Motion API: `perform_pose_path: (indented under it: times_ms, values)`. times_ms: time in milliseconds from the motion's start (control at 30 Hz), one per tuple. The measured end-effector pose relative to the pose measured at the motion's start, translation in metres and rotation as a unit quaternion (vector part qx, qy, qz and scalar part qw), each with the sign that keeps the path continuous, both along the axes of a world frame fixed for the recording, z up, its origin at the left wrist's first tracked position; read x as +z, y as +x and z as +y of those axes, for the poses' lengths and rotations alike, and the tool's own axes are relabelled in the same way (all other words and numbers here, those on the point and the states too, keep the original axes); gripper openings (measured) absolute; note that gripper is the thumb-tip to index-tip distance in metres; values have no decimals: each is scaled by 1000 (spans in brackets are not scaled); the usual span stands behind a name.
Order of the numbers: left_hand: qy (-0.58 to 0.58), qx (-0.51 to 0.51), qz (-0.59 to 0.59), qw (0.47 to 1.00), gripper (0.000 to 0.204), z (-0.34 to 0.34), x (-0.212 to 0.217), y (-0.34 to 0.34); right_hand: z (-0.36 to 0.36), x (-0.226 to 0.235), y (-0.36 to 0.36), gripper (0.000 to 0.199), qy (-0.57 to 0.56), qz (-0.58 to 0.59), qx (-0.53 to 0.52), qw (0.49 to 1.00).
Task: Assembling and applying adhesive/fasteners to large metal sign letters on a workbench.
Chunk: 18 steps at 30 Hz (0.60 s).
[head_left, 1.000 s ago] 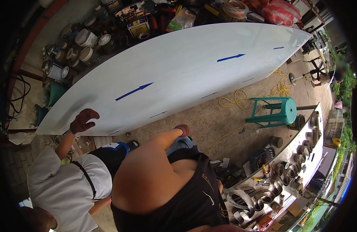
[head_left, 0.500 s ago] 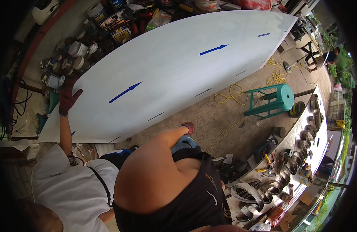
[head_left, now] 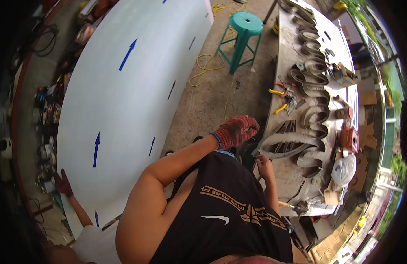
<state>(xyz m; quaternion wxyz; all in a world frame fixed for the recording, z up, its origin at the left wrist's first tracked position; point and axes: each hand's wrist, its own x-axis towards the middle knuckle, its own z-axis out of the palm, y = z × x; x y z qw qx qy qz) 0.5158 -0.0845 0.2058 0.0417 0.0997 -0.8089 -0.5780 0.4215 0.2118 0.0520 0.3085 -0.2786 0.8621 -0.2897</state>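
Leaf-shaped metal strip [head_left: 279,152] is best handled gloved; left hand [head_left: 235,132] and right hand [head_left: 265,167] have curled fingers, any grasp indiscernible.

A green plastic stool [head_left: 246,24] stands on the bare floor [head_left: 245,94], a yellow cord [head_left: 190,80] looping near its legs. On the worktable [head_left: 288,46], yellow-handled pliers [head_left: 281,108] lie near the left edge. Along the right side sit a small cardboard box [head_left: 345,75], a red container [head_left: 349,140] and a white plastic bag [head_left: 344,170]. Green foliage [head_left: 365,18] shows beyond.
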Motion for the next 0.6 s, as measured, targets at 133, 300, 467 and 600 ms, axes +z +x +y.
perform_pose_path:
  times_ms: [133,300,467,600]
  values:
    - [17,-228,282,932,19,87,158,-45,123,-54,-15,27,-51,8,-20,998]
    - [52,-488,318,811,19,195,213,-39,42,42,-10,23,-56,-17,-95,994]
    - [11,-508,308,805,17,252,185,-56,89,38,-4,21,-96,-22,-171,980]
    - [-54,-505,294,810,16,275,171,-48,104,33,4,19,-94,-14,-197,976]
